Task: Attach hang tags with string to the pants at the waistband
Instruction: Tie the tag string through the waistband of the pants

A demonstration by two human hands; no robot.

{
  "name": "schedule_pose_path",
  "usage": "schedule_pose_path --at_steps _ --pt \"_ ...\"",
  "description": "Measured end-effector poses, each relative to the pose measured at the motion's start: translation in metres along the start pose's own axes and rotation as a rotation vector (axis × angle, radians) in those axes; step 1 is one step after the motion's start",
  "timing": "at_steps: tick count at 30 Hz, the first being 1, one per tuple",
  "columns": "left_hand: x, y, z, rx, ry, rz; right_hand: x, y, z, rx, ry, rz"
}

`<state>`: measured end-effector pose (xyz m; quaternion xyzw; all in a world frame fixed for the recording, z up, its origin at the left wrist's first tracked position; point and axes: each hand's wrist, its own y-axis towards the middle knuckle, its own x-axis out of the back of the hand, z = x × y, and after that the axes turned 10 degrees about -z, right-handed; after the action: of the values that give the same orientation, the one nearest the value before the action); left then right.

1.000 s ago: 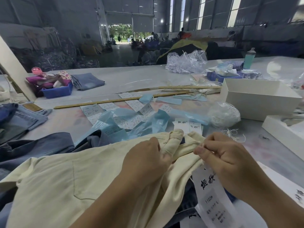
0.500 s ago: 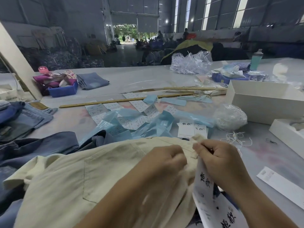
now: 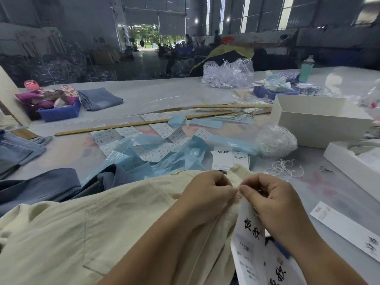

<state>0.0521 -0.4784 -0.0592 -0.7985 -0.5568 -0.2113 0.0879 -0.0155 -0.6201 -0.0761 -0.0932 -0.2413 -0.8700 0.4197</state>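
The grey surface (image 3: 156, 97) is carrying the work across the whole width. Cream pants (image 3: 86, 229) are lying over its near edge, waistband end pointing away from the person, partly covering dark blue garments (image 3: 39, 186). A white open box (image 3: 314, 122) is standing at right. The left hand (image 3: 207, 196) is curling its fingers onto the waistband fabric, pinching it. The right hand (image 3: 269, 198) is meeting it fingertip to fingertip, pinching at the top of a white hang tag (image 3: 248, 243) that is hanging below. Loose white string (image 3: 285, 167) is lying just beyond.
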Motion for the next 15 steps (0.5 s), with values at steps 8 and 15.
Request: schedule_pose_path --at_steps 8,15 --pt "0.011 0.001 0.004 0.126 -0.342 0.117 -0.008 -0.003 -0.002 0.049 0.05 0.042" --pt "0.005 0.0 0.009 -0.053 -0.165 0.024 -0.012 0.0 -0.007 0.094 0.115 0.105"
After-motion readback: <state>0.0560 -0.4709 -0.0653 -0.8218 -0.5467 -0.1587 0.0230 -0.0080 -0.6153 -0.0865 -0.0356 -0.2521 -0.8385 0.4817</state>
